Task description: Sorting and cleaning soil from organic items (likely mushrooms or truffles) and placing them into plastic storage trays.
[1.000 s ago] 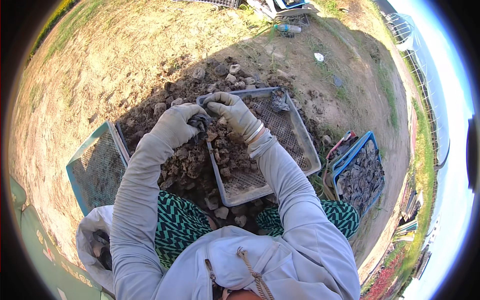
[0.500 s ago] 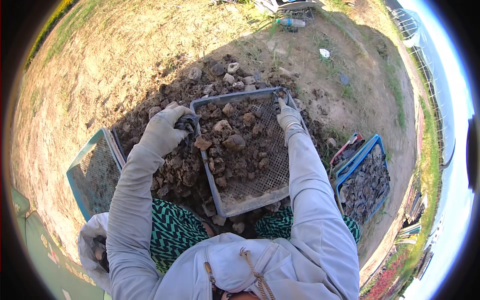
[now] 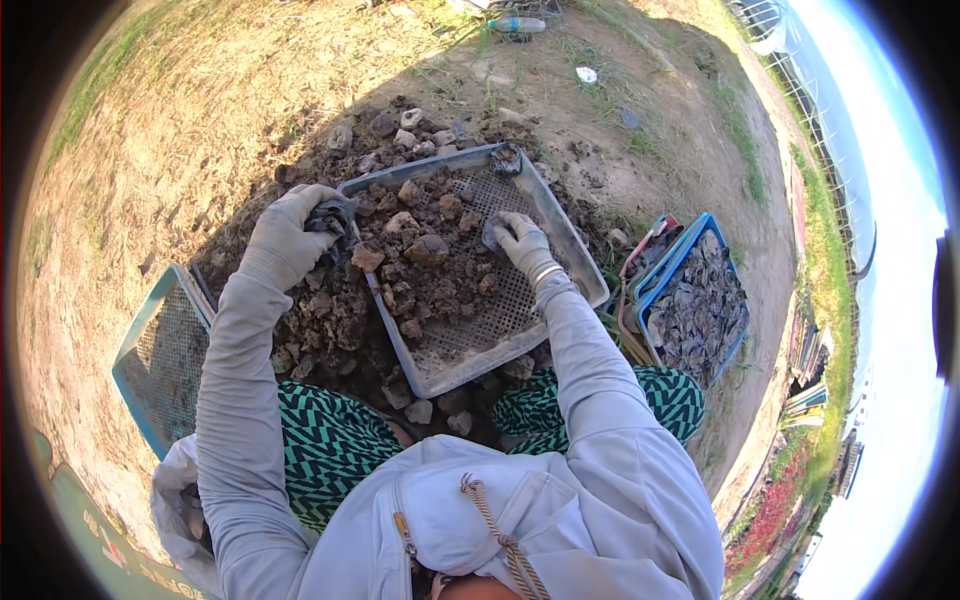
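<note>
My left hand (image 3: 283,235), in a pale work glove, is closed round a dark grey crumpled wad (image 3: 332,218) beside the left rim of a grey mesh tray (image 3: 437,380). Inside the tray lie brown soil clods and stones (image 3: 430,250), mostly on its left side. My right hand (image 3: 524,247), gloved too, is over the right part of the tray. Its fingers are bent round a small grey piece (image 3: 491,234), whose kind I cannot make out. Another dark crumpled piece (image 3: 507,158) sits at the tray's far right corner.
Loose soil and stones (image 3: 330,310) surround the tray. A blue crate (image 3: 741,348) full of dark grey scraps stands at right, and a teal mesh crate (image 3: 150,370) leans at left. A white sack (image 3: 175,500) is by my left arm. A plastic bottle (image 3: 517,24) lies farther off.
My right hand has come back from the tray's far right corner toward its middle right. The left hand still grips the wad. The whole view has shifted and turned slightly.
</note>
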A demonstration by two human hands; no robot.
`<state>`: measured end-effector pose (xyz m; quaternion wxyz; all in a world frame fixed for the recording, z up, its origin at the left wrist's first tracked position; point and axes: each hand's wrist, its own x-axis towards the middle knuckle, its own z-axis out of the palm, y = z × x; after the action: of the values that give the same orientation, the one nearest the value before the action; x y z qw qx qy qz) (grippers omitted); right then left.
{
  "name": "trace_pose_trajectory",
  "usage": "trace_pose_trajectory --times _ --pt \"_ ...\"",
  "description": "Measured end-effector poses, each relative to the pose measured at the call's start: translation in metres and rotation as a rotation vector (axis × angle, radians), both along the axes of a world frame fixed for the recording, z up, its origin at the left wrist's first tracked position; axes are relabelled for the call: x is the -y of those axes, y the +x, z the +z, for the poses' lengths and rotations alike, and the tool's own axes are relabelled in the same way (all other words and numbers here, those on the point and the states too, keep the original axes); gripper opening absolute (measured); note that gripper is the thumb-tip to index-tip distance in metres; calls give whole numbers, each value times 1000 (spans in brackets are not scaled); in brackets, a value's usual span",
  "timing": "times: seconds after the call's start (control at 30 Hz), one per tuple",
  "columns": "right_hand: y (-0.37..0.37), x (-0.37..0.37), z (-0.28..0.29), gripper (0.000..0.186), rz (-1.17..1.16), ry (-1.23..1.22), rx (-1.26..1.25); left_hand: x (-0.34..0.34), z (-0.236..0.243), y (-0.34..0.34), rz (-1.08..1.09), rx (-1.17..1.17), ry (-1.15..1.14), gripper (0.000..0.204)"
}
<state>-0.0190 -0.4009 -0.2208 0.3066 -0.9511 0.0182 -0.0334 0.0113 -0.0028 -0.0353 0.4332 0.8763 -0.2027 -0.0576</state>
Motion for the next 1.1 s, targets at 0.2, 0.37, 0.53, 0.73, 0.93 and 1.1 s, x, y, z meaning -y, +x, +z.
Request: trace_pose_trajectory --times 0.2,0.37,0.53,0.73,0.93,1.1 --pt "8 -74 18 57 7 -380 -210 -20 -9 -9 -5 -10 -69 36" --pt "27 -83 44 51 -40 -558 -522 -28 -10 -13 38 -47 -107 37" --pt "12 -51 25 38 -113 -434 -403 -33 -3 -13 74 62 -17 39" --pt "-10 -52 38 76 154 -560 -369 -36 9 -19 94 -32 -63 38" --pt "-5 -48 47 81 214 -534 -507 -35 6 -18 66 16 -39 38" --pt "-10 -51 39 65 33 -519 -451 -36 3 -18 70 15 -3 38"
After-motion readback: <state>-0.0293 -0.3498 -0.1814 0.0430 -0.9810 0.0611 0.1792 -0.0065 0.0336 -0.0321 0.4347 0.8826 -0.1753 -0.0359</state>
